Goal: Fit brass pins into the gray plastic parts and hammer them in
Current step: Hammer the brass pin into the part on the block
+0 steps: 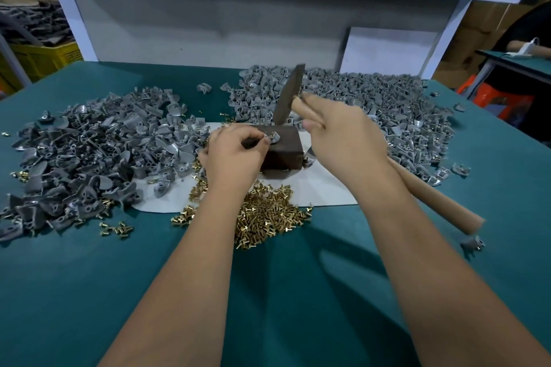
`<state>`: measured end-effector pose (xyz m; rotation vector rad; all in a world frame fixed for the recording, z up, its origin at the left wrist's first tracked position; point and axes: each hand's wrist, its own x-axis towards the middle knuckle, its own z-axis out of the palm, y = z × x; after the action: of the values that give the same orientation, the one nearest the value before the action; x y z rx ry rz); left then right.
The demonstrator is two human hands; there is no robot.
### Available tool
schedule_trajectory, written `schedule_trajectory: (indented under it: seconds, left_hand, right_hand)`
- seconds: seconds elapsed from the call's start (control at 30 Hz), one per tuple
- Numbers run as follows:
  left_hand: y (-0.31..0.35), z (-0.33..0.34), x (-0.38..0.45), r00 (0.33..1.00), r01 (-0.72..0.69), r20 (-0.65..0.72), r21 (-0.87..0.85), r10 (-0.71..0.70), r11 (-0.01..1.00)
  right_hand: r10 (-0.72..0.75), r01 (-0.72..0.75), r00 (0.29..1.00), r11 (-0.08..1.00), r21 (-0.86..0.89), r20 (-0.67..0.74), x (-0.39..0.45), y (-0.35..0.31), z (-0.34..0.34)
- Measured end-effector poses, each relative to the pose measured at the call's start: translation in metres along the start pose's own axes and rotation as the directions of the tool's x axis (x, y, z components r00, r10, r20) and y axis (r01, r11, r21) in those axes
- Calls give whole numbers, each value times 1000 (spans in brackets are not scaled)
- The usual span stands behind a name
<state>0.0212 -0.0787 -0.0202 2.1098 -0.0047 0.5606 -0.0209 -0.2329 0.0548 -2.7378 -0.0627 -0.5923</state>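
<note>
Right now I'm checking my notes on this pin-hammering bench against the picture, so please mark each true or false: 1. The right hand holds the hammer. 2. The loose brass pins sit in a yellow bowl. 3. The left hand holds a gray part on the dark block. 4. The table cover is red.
1. True: the right hand grips the hammer by its wooden handle.
2. False: the brass pins lie loose on the table.
3. True: the left hand pinches a gray part atop the dark block.
4. False: the table cover is teal.
</note>
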Motion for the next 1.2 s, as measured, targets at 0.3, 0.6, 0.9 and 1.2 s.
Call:
schedule_trajectory:
  seconds: [0.3, 0.6, 0.9, 1.2]
  left_hand:
    - [-2, 2, 0, 999, -3, -32, -3, 3, 1000]
    - [0, 2, -1, 999, 16, -47, 40, -14, 999]
    - [0, 2, -2, 999, 27, -37, 15, -27, 1000]
    - [2, -1, 3, 994, 106, 30, -20, -105, 994]
  right_hand:
    - [-123, 102, 989, 972, -214, -88, 9, -9, 4]
    - [-152, 120, 979, 969, -217, -136, 7, -12, 9]
    - [-98, 86, 990, 990, -113, -105, 12, -7, 4]
    - [132, -131, 991, 989, 64, -18, 10, 16, 31]
